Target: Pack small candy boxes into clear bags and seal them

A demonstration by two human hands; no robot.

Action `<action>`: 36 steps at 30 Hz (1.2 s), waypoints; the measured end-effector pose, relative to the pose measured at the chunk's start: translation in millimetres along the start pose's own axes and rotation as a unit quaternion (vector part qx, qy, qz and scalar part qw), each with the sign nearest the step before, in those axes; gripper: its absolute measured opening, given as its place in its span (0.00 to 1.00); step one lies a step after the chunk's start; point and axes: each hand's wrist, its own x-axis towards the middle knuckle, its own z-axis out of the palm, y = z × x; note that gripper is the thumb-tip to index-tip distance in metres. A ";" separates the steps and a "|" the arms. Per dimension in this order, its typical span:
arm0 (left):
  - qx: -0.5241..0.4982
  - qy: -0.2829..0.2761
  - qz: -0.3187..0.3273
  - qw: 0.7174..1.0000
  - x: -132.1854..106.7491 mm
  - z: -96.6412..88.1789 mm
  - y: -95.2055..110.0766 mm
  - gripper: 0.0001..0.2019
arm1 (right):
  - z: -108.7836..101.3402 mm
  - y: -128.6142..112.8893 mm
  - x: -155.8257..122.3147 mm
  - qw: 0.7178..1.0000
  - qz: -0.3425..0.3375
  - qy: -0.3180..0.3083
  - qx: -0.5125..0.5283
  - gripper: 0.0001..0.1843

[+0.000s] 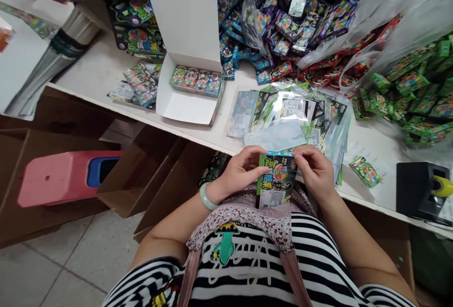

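Here, left hand (pixel 240 172) and right hand (pixel 316 172) pinch a flat, glossy packet (pixel 278 179) between fingers (pixel 256 173); shiny plastic sleeves (pixel 276 134) and a white cardboard box (pixel 187 107) lie beyond.

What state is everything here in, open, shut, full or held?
Left hand: closed on the candy packet's left edge
Right hand: pinching its upper right corner
Candy packet: held; sealed or not, unclear
White box: lid open, partly filled
Small printed boxes: lined up inside it
Purple boxes: heaped loosely
Tape dispenser: loaded with yellow tape roll
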 end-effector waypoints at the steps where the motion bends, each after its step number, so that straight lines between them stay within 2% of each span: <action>1: 0.004 -0.001 0.001 1.000 -1.5 -0.3 1.0 0.16 | -1.1 -1.7 -1.3 1.000 -0.005 -0.007 -0.006 0.07; 5: 0.016 0.000 0.005 1.000 -1.4 0.8 1.8 0.15 | -3.5 -3.0 -2.3 1.000 -0.013 -0.020 -0.006 0.07; 11: 0.061 0.069 0.063 0.994 18.1 4.6 9.7 0.07 | -5.6 -0.9 13.3 0.999 0.020 -0.020 0.032 0.10; 16: 0.032 0.092 0.064 0.993 28.5 9.0 12.9 0.07 | -4.0 -0.2 24.5 0.988 0.057 -0.002 0.141 0.11; 19: 0.001 0.106 0.071 0.992 30.2 7.5 12.7 0.07 | -6.6 -4.3 27.9 0.991 0.057 -0.036 0.111 0.11; 22: 0.038 0.078 0.080 0.993 31.9 1.7 14.9 0.09 | -11.2 -12.5 31.6 0.997 0.000 -0.074 0.036 0.05; 26: 0.096 0.013 0.132 0.986 36.1 -5.2 17.7 0.07 | -12.2 -20.7 37.8 0.995 -0.043 -0.085 0.009 0.07; 28: 0.084 0.019 0.141 0.986 39.1 -5.3 18.5 0.07 | -10.8 -22.4 41.3 0.995 -0.027 -0.093 0.013 0.07; 32: 0.082 0.050 0.113 0.989 46.6 -0.9 24.7 0.05 | -10.4 -24.9 49.8 0.992 0.044 -0.113 0.038 0.09; 36: 0.073 0.043 0.083 0.993 53.6 2.1 35.1 0.07 | -11.6 -28.2 59.0 0.979 0.114 -0.141 0.092 0.15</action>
